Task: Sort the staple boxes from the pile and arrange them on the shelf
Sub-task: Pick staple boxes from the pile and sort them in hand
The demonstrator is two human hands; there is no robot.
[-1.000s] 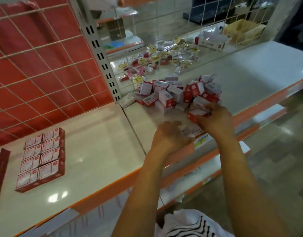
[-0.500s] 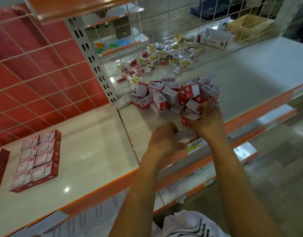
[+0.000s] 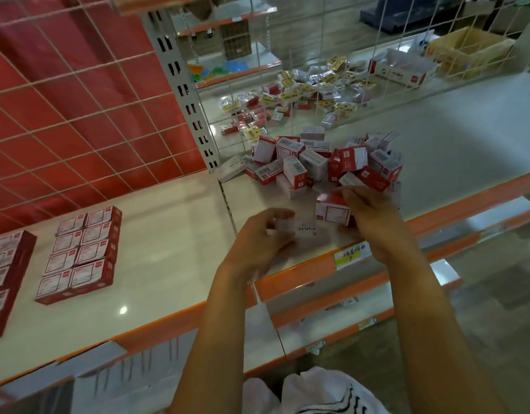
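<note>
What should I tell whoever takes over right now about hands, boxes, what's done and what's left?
Left hand grips a white box; right hand grips a red box, both at the near edge of the pile.
Done: two neat columns of boxes lie flat on the shelf to the left, with a stack at the far left edge.
Left: most of the pile is unsorted; place the two held boxes, then carry on.
</note>
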